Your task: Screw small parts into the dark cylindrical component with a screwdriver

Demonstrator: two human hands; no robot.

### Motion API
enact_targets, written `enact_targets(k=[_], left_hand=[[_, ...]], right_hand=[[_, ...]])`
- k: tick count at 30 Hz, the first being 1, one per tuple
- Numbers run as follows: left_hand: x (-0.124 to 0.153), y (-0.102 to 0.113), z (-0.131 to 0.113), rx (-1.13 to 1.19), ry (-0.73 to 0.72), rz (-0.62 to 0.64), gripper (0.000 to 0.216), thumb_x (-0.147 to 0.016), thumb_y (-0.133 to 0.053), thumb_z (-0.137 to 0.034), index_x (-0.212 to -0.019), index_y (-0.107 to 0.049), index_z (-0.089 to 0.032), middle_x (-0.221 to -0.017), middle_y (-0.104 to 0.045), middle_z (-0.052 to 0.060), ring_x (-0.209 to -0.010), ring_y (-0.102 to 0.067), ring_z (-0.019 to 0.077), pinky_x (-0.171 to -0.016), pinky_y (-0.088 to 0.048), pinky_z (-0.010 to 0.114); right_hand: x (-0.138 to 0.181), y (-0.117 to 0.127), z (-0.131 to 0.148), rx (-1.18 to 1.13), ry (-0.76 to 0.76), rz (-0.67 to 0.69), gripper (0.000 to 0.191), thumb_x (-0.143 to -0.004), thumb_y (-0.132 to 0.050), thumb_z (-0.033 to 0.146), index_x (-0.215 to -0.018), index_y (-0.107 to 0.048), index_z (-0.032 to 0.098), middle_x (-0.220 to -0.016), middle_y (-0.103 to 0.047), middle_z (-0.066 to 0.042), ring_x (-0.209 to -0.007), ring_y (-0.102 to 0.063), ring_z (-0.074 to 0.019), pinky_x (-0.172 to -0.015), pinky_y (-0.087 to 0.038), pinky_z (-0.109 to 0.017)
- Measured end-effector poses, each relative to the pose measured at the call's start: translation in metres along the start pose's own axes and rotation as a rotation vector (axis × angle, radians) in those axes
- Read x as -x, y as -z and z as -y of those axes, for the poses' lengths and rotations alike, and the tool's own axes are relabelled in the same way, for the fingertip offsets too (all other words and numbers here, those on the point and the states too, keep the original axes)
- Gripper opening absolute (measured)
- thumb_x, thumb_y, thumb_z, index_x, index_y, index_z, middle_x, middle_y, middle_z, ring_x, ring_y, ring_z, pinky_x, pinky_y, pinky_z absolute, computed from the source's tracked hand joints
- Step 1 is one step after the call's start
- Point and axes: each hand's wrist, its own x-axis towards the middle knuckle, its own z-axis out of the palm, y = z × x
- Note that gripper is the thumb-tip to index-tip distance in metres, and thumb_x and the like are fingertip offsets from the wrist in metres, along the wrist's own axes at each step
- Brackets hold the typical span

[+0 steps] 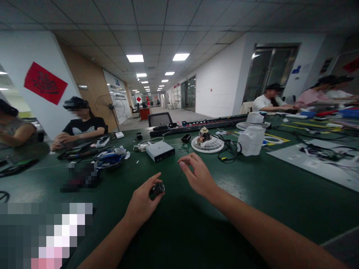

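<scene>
My left hand is closed around a short black cylinder with a lighter rim facing right; its kind is unclear. To its right and a little higher, my right hand pinches a small brownish piece between thumb and fingers. A thin dark line seems to run down from that pinch, too faint to name. Both hands are held over the green tabletop, apart from each other. Beyond them lies a silver box-shaped drive with a black front. A round white grille carrying a motor sits further right.
White plastic housings and a black cable lie to the right, near a grey board with electronics. A small black tray stands behind the drive. Blue-and-white bundled material lies left. Several people sit around the table.
</scene>
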Motion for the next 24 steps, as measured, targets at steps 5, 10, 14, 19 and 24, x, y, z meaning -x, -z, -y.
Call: enact_targets(k=[5,10,14,19,24], left_hand=[[0.000,0.000,-0.005,0.048,0.023,0.011,0.064,-0.079,-0.069,-0.018,-0.138,-0.044,-0.028,-0.113,-0.070,0.002,-0.096,-0.070,0.0188,-0.091,-0.057,0.040],[0.001,0.001,-0.006,0.081,0.028,0.046,0.066,-0.080,-0.070,-0.019,-0.139,-0.042,-0.030,-0.113,-0.070,0.001,-0.095,-0.071,0.0184,-0.090,-0.057,0.039],[0.001,-0.001,-0.005,0.077,0.028,0.045,0.068,-0.079,-0.071,-0.018,-0.139,-0.042,-0.030,-0.113,-0.070,0.001,-0.095,-0.071,0.0176,-0.091,-0.057,0.038],[0.000,-0.001,-0.003,0.092,0.030,0.002,0.063,-0.081,-0.069,-0.018,-0.137,-0.044,-0.030,-0.113,-0.069,0.000,-0.095,-0.070,0.0171,-0.090,-0.057,0.036],[0.001,-0.001,-0.003,0.090,0.028,0.002,0.063,-0.079,-0.070,-0.018,-0.137,-0.045,-0.028,-0.111,-0.070,0.001,-0.093,-0.071,0.0171,-0.088,-0.059,0.036]], right_hand=[[0.004,-0.007,-0.008,-0.409,-0.066,0.161,0.027,-0.098,-0.048,0.041,-0.093,-0.062,0.018,-0.077,-0.063,-0.002,-0.071,-0.061,-0.0152,-0.068,-0.048,-0.028],[0.008,-0.011,-0.008,-0.328,0.011,0.273,0.017,-0.095,-0.056,0.034,-0.097,-0.064,0.019,-0.085,-0.069,-0.004,-0.081,-0.066,-0.0170,-0.077,-0.049,-0.031],[0.009,-0.011,-0.006,-0.286,0.011,0.296,0.017,-0.095,-0.055,0.032,-0.091,-0.063,0.018,-0.081,-0.068,-0.003,-0.078,-0.065,-0.0170,-0.075,-0.049,-0.031],[0.008,-0.012,-0.007,-0.427,-0.029,0.275,0.017,-0.095,-0.055,0.033,-0.093,-0.063,0.018,-0.083,-0.070,-0.004,-0.078,-0.066,-0.0166,-0.075,-0.049,-0.030],[0.006,-0.014,-0.010,-0.515,-0.066,0.317,0.018,-0.095,-0.055,0.034,-0.091,-0.061,0.017,-0.079,-0.068,-0.003,-0.076,-0.066,-0.0169,-0.074,-0.050,-0.031]])
